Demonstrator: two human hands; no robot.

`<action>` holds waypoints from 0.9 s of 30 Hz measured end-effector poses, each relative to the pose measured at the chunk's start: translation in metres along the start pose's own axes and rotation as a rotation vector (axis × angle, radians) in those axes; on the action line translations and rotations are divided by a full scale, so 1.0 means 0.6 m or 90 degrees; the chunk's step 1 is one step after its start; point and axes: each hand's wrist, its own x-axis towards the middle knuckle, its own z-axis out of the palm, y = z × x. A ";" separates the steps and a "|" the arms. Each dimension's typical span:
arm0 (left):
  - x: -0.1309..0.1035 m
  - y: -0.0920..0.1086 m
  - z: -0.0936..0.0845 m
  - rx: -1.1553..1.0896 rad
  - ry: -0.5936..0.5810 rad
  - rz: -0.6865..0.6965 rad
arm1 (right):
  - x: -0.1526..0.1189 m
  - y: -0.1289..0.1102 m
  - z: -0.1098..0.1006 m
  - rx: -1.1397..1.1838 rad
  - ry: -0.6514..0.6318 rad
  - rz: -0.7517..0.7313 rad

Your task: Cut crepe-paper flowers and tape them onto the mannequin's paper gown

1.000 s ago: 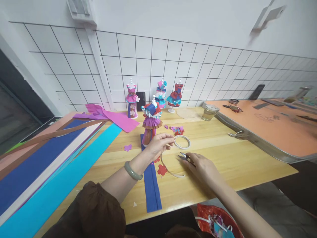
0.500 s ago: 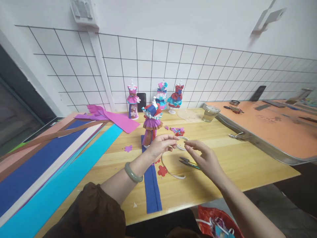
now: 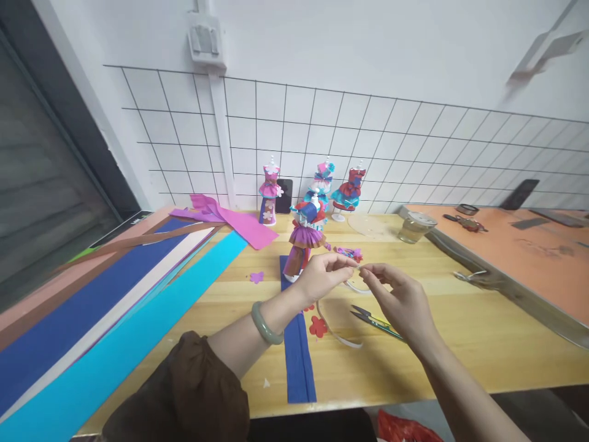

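My left hand (image 3: 329, 276) and my right hand (image 3: 398, 298) meet fingertip to fingertip above the table, each pinched on something tiny and pale that I cannot make out. Behind my left hand stands a small dress form (image 3: 307, 230) in a purple, brown and blue paper dress. Beneath the hands lie a roll of white tape (image 3: 358, 288), partly hidden, and its loose curling end. Black-bladed snips (image 3: 377, 321) rest below my right hand. A red paper flower (image 3: 318, 326) lies beside a dark blue strip (image 3: 298, 362).
Long coloured paper strips (image 3: 184, 285) cover the table's left side. Three dressed forms, one of them pink (image 3: 269, 193), stand by the wall near a phone (image 3: 284, 196). A cup of liquid (image 3: 415, 228) stands at the right, beside an orange-topped table (image 3: 519, 264).
The view has turned, so the scene sits further right. My fingertips have come together from slightly apart, closing over something tiny.
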 end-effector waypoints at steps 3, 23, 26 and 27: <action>0.000 0.001 -0.001 0.026 -0.004 0.020 | -0.001 -0.006 -0.001 0.026 -0.018 0.019; -0.008 0.091 -0.099 0.596 0.327 0.433 | 0.007 -0.032 0.018 0.220 -0.044 0.068; -0.002 0.095 -0.118 0.712 0.345 0.485 | 0.013 -0.037 0.028 0.231 -0.061 0.078; 0.000 0.095 -0.121 0.737 0.337 0.486 | 0.015 -0.038 0.032 0.239 -0.067 0.076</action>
